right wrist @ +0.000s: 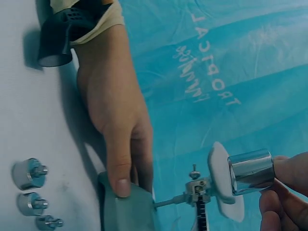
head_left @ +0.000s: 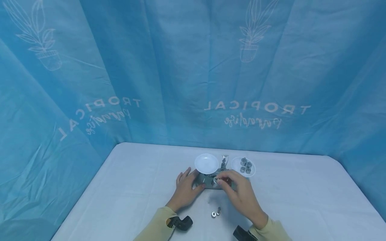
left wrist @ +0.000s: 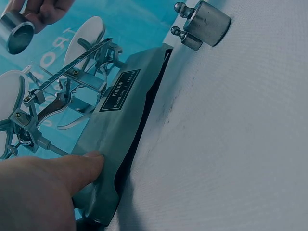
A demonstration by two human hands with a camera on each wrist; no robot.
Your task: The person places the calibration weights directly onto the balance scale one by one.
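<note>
A grey-green balance scale [left wrist: 120, 125] with a metal beam stands on the table. My left hand [head_left: 185, 192] rests on the left end of its base, the thumb lying along the front face. Between the fingertips of my right hand [head_left: 241, 195] is a shiny cylindrical metal weight [right wrist: 251, 171]. In the right wrist view its flat bottom overlaps the left white pan [right wrist: 220, 173], right at the pan's surface. From the head view, that left pan [head_left: 206, 163] shows bare at the back.
Several metal weights [head_left: 245, 165] stand on a white dish at the right. In front of the scale, more knobbed weights [right wrist: 30, 173] stand on the white-covered table [head_left: 144, 174]. Blue printed curtains [head_left: 187, 73] hang behind and at the sides.
</note>
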